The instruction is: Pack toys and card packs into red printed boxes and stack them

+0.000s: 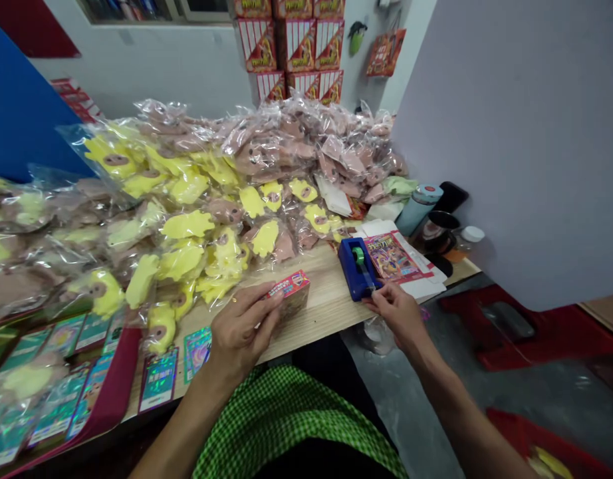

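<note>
Left hand [243,324] clasps a box [292,287], long axis slanting away toward the dispenser [352,278]; right hand [395,309] pinches tape [358,255] there. Bagged toys [187,226] crowd the table [322,301] beyond.

What looks like a small packing workshop around me, heaps of clear-bagged yellow and pink figures [187,226] at ten o'clock in my view, printed cartons [300,53] stacked at twelve, a tray [112,399] of shiny cards [62,396] at eight, a blue tape dispenser [354,276] on my wooden table [324,303] at four
</note>
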`<state>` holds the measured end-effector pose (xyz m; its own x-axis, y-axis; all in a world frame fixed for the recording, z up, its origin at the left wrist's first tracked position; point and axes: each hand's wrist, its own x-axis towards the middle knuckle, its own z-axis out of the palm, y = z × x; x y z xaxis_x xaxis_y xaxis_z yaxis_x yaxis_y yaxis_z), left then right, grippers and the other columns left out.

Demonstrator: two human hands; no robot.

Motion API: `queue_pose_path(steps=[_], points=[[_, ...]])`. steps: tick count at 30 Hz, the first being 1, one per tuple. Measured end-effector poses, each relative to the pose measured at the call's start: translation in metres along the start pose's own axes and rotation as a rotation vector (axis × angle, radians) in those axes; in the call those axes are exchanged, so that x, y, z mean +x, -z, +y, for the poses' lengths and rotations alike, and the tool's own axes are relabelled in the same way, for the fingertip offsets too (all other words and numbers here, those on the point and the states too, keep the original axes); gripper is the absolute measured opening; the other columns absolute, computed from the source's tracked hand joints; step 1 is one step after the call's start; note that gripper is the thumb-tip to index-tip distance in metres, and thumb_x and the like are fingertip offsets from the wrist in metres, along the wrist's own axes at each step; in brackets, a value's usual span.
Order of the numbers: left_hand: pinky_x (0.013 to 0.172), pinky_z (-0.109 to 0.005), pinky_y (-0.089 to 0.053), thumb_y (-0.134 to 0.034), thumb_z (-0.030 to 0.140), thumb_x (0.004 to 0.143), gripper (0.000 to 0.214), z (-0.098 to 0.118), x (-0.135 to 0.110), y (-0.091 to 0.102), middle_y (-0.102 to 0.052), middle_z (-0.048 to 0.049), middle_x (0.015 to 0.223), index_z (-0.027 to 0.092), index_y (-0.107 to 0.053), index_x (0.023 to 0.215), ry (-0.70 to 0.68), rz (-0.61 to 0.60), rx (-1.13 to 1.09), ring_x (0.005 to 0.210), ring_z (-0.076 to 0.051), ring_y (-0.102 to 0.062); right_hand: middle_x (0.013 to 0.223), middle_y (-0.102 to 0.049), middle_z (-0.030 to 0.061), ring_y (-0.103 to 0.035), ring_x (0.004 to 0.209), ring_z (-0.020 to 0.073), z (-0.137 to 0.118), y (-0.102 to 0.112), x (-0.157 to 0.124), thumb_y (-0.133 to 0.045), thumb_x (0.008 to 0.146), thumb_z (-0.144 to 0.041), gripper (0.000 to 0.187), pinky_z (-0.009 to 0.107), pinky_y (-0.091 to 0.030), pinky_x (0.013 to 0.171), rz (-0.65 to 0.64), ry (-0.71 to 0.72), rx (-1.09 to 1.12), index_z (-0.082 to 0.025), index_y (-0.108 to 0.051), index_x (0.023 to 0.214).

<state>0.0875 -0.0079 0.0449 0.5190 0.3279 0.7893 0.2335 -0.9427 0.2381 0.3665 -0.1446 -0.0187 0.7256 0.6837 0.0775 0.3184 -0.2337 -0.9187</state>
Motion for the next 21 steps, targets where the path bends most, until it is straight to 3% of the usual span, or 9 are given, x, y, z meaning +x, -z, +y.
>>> queue_pose_path(steps=[4, 7, 9, 12, 14, 16, 18, 21], points=[[0.081, -0.034, -0.066, -0.067, 0.013, 0.094, 0.015, 0.004, 0.000, 0.000, -0.075, -0.0110, 0.112, 0.017, -0.071, 0.108, 0.045, -0.018, 0.002, 0.096, -0.020, -0.074, 0.085, -0.063, 0.0084, -0.065, 0.090, 0.0291, -0.004, 0.007, -0.017, -0.067, 0.080, -0.048, 0.031, 0.038, -0.057, 0.069, 0.115, 0.121, -0.098, -0.025, -0.054, 0.064], [0.079, -0.035, -0.065, -0.063, 0.014, 0.095, 0.016, 0.008, 0.001, 0.002, -0.073, -0.0125, 0.114, 0.017, -0.069, 0.110, 0.075, -0.052, -0.018, 0.097, -0.020, -0.073, 0.090, -0.066, 0.0086, -0.064, 0.087, 0.0274, -0.032, 0.009, -0.033, -0.066, 0.086, -0.039, 0.017, 0.036, -0.053, 0.068, 0.147, 0.293, -0.178, -0.025, -0.064, 0.077], [0.079, -0.035, -0.065, -0.061, 0.014, 0.096, 0.017, 0.009, 0.002, 0.003, -0.074, -0.0115, 0.112, 0.017, -0.068, 0.111, 0.062, -0.051, -0.036, 0.096, -0.019, -0.072, 0.078, -0.068, 0.0039, -0.065, 0.069, 0.0217, -0.058, 0.002, -0.043, -0.063, 0.094, -0.036, 0.014, 0.031, -0.051, 0.060, -0.008, 0.366, -0.125, -0.024, -0.068, 0.088], [0.079, -0.034, -0.065, -0.060, 0.014, 0.097, 0.017, 0.008, 0.002, 0.003, -0.075, -0.0093, 0.111, 0.019, -0.068, 0.111, 0.051, -0.026, -0.062, 0.094, -0.018, -0.073, 0.067, -0.066, -0.0007, -0.062, 0.056, 0.0165, -0.097, -0.023, -0.053, -0.061, 0.098, -0.035, 0.017, 0.027, -0.050, 0.053, -0.360, 0.307, 0.161, -0.023, -0.072, 0.103], [0.079, -0.033, -0.064, -0.060, 0.014, 0.097, 0.016, 0.007, 0.000, 0.001, -0.075, -0.0080, 0.106, 0.019, -0.066, 0.111, 0.086, -0.016, -0.082, 0.092, -0.017, -0.073, 0.064, -0.066, -0.0027, -0.061, 0.055, 0.0157, -0.117, -0.045, -0.054, -0.062, 0.097, -0.036, 0.034, 0.027, -0.053, 0.055, -0.523, 0.219, 0.332, -0.021, -0.068, 0.128], [0.075, -0.030, -0.063, -0.061, 0.017, 0.097, 0.016, 0.008, -0.001, 0.000, -0.075, -0.0071, 0.100, 0.018, -0.063, 0.113, 0.146, 0.007, -0.082, 0.085, -0.016, -0.072, 0.063, -0.066, -0.0044, -0.060, 0.055, 0.0157, -0.130, -0.064, -0.052, -0.064, 0.095, -0.038, 0.062, 0.029, -0.055, 0.056, -0.594, 0.146, 0.448, -0.019, -0.050, 0.152], [0.072, -0.029, -0.062, -0.061, 0.020, 0.098, 0.018, 0.009, -0.002, -0.001, -0.074, -0.0070, 0.097, 0.017, -0.060, 0.115, 0.191, 0.030, -0.068, 0.081, -0.016, -0.070, 0.063, -0.067, -0.0042, -0.061, 0.053, 0.0161, -0.135, -0.078, -0.049, -0.068, 0.091, -0.040, 0.080, 0.030, -0.055, 0.055, -0.594, 0.084, 0.515, -0.016, -0.036, 0.161], [0.077, -0.031, -0.062, -0.059, 0.017, 0.099, 0.018, 0.009, -0.001, 0.001, -0.073, -0.0080, 0.100, 0.017, -0.059, 0.117, 0.162, -0.011, -0.084, 0.087, -0.017, -0.070, 0.060, -0.067, -0.0033, -0.060, 0.048, 0.0167, -0.133, -0.088, -0.046, -0.072, 0.085, -0.043, 0.095, 0.028, -0.054, 0.049, -0.549, -0.001, 0.537, -0.008, -0.029, 0.162]])
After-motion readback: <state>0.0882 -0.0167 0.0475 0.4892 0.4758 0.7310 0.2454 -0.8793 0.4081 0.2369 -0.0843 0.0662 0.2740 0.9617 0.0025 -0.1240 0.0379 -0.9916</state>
